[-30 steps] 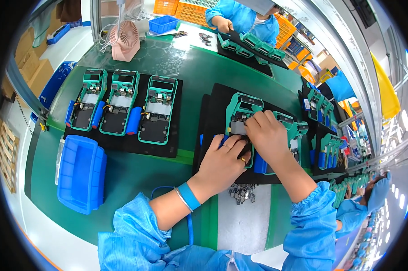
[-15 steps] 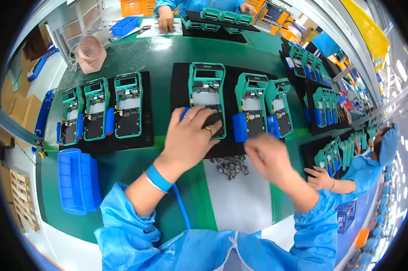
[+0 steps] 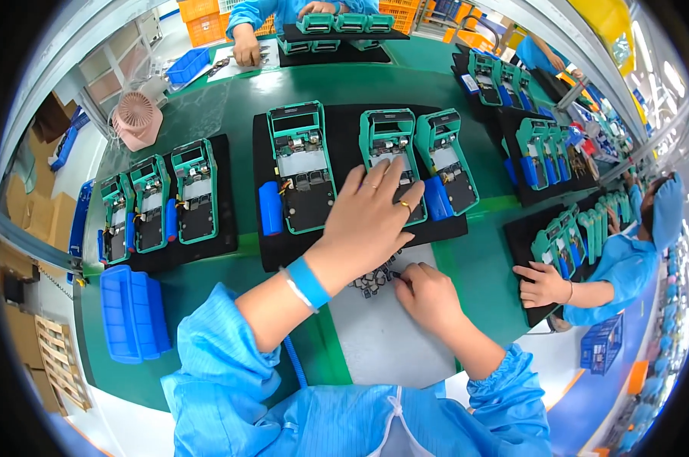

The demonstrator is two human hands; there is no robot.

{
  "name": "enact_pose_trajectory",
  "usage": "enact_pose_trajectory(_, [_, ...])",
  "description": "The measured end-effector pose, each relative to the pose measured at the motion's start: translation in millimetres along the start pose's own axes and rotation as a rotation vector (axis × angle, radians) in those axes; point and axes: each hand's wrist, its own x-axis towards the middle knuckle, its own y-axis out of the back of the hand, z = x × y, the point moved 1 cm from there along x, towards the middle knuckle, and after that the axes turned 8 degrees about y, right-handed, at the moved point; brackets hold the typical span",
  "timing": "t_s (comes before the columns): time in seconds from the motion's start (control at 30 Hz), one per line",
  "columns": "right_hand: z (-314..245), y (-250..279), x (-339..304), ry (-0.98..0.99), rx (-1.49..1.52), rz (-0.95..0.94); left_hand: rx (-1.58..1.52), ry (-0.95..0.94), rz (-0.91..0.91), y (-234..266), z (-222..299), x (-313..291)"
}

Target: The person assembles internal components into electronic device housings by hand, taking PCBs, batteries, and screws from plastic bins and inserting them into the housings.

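Observation:
My left hand lies with fingers spread over the lower half of the middle green housing, one of three on a black mat; the hand hides its blue cylinder, if it has one. To its left is another green housing with a blue cylinder at its side. A third housing with a blue cylinder lies at the right. My right hand is closed in a pinch at the edge of a pile of small metal-and-black parts, with a small dark part at the fingertips.
Three similar housings lie on a black mat at the left, behind a blue bin. A pink fan stands farther back. Across the table a person's hand works; at right, a co-worker's hand touches another mat of housings.
My left hand has shifted from the left housing to the middle one, uncovering the left one's blue cylinder. My right hand has come down to the pile. The whole view has shifted slightly.

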Motion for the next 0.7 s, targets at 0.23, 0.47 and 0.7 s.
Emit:
enact_pose_trajectory(0.23, [6, 27, -12, -0.357, 0.099, -0.269, 0.121, -0.008, -0.079, -29, -10, 2])
enact_pose_trajectory(0.47, [20, 24, -19, 0.285, -0.047, -0.002, 0.134, -0.041, -0.043, -11, -27, -1])
enact_pose_trajectory(0.7, [-12, 25, -1, 0.372, -0.496, -0.357, 0.049, -0.007, -0.015, -16, -27, -11])
